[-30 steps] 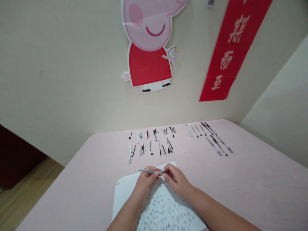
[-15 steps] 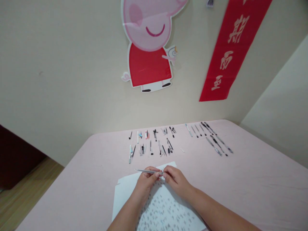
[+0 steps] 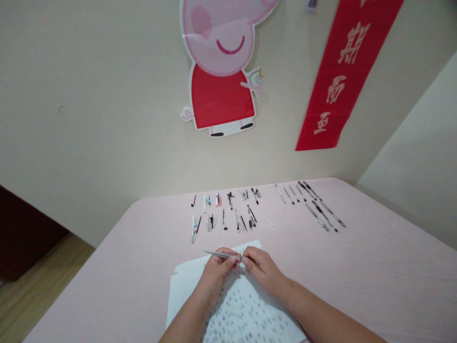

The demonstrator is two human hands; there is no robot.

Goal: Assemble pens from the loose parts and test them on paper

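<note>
A slim grey pen (image 3: 218, 254) lies across my left hand (image 3: 221, 264), whose thumb and fingers are closed around it. Its thin tip points to the left. At the pen's right end, the fingertips of my right hand (image 3: 255, 262) pinch together on it, close to the left thumb. The fingers hide just what the right hand grips there. Both hands are held above white sheets of paper (image 3: 187, 276) covered with small dark marks.
Beyond the paper, two rows of pen parts (image 3: 223, 220) lie on the pink tablecloth (image 3: 143, 247). Several whole pens (image 3: 323, 216) lie at the back right. A small white piece (image 3: 270, 223) sits between the groups. The wall (image 3: 117, 119) borders the table's far edge.
Both hands keep nearly the same place and grip. The pen's left tip has shifted very slightly to the right.
</note>
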